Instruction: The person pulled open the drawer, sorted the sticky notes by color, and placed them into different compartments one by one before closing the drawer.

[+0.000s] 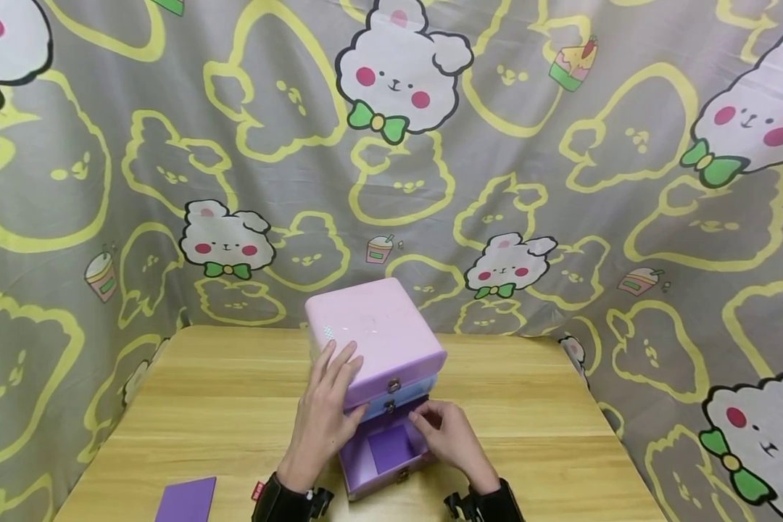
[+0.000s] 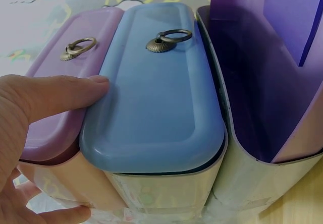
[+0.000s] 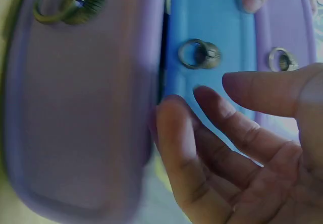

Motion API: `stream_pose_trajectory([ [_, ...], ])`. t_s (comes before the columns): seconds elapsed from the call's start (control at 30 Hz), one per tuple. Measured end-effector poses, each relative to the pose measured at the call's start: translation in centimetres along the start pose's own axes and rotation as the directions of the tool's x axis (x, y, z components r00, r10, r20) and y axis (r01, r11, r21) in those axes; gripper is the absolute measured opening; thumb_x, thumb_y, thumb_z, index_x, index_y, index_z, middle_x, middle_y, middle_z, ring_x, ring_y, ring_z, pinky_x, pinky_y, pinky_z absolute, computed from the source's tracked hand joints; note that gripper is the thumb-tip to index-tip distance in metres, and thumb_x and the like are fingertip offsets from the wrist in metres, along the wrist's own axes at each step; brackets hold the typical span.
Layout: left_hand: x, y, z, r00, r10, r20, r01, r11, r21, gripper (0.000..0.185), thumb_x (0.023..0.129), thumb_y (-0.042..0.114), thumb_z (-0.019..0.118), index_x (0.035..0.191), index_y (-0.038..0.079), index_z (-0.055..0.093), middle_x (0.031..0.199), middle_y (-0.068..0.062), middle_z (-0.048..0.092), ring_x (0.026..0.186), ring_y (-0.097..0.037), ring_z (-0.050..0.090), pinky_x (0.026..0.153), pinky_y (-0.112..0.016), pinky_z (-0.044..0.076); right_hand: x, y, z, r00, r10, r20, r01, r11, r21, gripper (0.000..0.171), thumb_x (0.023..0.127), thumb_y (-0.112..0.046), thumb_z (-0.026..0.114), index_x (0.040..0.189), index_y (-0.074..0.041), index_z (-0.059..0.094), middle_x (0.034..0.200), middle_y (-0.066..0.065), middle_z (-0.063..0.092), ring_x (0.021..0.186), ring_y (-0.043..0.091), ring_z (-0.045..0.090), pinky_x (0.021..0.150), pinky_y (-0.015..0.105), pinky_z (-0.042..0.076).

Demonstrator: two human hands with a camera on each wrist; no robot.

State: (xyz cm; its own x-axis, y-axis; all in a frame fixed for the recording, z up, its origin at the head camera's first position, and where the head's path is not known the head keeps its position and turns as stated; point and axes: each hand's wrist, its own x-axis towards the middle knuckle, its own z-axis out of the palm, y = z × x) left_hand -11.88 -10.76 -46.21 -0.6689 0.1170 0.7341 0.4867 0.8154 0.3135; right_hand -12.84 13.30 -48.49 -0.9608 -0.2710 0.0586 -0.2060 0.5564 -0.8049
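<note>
A small drawer box with a pink top stands on the table. Its bottom drawer is pulled out, and a purple card lies inside. Above it, the blue drawer and the purple top drawer are closed, each with a bronze ring pull. My left hand rests against the box's left side with straight fingers, its thumb touching the front by the blue drawer. My right hand is at the open drawer's right edge, fingers loosely bent, nothing visible between thumb and fingers.
Another purple card lies on the wooden table at the front left. A grey curtain with cartoon rabbits hangs behind the table and along both sides.
</note>
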Motion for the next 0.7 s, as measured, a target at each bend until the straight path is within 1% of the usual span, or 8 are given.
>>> stream_pose_trajectory([
  [0.1,0.0,-0.1,0.0,1.0,0.004,0.0,-0.004,1.0,0.001,0.088,0.048,0.012,0.101,0.128,0.009,0.064,0.148,-0.01,0.058,0.144,-0.04,0.044,0.112,-0.051,0.048,-0.1,-1.0,-0.5,0.993,-0.046,-0.113,0.043,0.999,-0.03,0.006,0.094,-0.016,0.071,0.09,-0.012,0.074,0.08,0.002,0.072,0.071,0.005,0.062,0.064,0.019,0.052],
  [0.2,0.0,-0.1,0.0,1.0,0.003,0.004,-0.003,1.0,0.003,0.088,0.048,0.012,0.101,0.128,0.009,0.063,0.148,-0.009,0.057,0.144,-0.04,0.044,0.111,-0.052,0.049,-0.2,-1.9,-1.1,0.963,-0.13,-0.236,0.121,0.991,-0.051,0.006,0.09,-0.011,0.074,0.096,-0.01,0.075,0.089,0.001,0.076,0.081,0.011,0.069,0.068,0.022,0.058],
  [0.27,0.0,-0.1,0.0,1.0,0.001,0.009,-0.001,1.0,0.004,0.088,0.049,0.012,0.101,0.129,0.009,0.063,0.148,-0.009,0.057,0.144,-0.04,0.043,0.11,-0.052,0.049,-0.2,-2.4,-1.6,0.924,-0.225,-0.31,0.203,0.974,-0.104,0.011,0.088,-0.008,0.076,0.098,-0.009,0.074,0.093,0.002,0.077,0.085,0.015,0.07,0.07,0.026,0.06],
  [0.33,0.0,-0.1,0.0,1.0,0.0,0.011,0.0,1.0,0.004,0.088,0.049,0.012,0.101,0.129,0.009,0.063,0.149,-0.01,0.057,0.144,-0.04,0.043,0.11,-0.053,0.049,-0.1,-2.8,-2.1,0.867,-0.34,-0.365,0.291,0.939,-0.184,0.016,0.085,-0.007,0.078,0.1,-0.008,0.073,0.098,0.003,0.076,0.089,0.017,0.07,0.072,0.029,0.06],
  [0.4,0.0,0.0,0.0,1.0,0.001,0.01,-0.001,1.0,0.002,0.089,0.049,0.012,0.101,0.129,0.009,0.063,0.149,-0.01,0.057,0.145,-0.04,0.043,0.11,-0.053,0.049,0.1,-3.1,-2.5,0.811,-0.438,-0.388,0.359,0.896,-0.26,0.023,0.084,-0.008,0.08,0.105,-0.007,0.071,0.107,0.006,0.074,0.098,0.02,0.068,0.076,0.033,0.059],
  [0.47,0.1,0.0,0.0,1.0,0.004,0.01,-0.004,1.0,0.001,0.089,0.049,0.012,0.101,0.129,0.009,0.063,0.149,-0.01,0.057,0.145,-0.04,0.043,0.111,-0.053,0.049,0.4,-3.3,-2.9,0.775,-0.5,-0.385,0.4,0.861,-0.313,0.034,0.083,-0.011,0.081,0.114,-0.005,0.068,0.119,0.011,0.069,0.109,0.022,0.063,0.086,0.037,0.056],
  [0.57,0.1,0.0,-0.1,1.0,0.006,0.008,-0.006,1.0,-0.001,0.088,0.049,0.012,0.101,0.129,0.009,0.063,0.148,-0.01,0.057,0.144,-0.041,0.043,0.111,-0.053,0.048,1.0,-3.4,-3.2,0.764,-0.544,-0.346,0.424,0.828,-0.366,0.053,0.082,-0.019,0.084,0.129,-0.007,0.062,0.138,0.016,0.058,0.125,0.029,0.054,0.101,0.045,0.048],
  [0.7,0.1,0.2,-0.1,1.0,0.004,0.013,-0.004,1.0,-0.002,0.088,0.049,0.012,0.101,0.129,0.009,0.064,0.148,-0.011,0.057,0.144,-0.041,0.044,0.111,-0.054,0.049,2.1,-3.3,-3.2,0.779,-0.569,-0.265,0.451,0.801,-0.394,0.064,0.08,-0.027,0.085,0.137,-0.013,0.059,0.151,0.021,0.047,0.138,0.038,0.044,0.111,0.059,0.037],
])
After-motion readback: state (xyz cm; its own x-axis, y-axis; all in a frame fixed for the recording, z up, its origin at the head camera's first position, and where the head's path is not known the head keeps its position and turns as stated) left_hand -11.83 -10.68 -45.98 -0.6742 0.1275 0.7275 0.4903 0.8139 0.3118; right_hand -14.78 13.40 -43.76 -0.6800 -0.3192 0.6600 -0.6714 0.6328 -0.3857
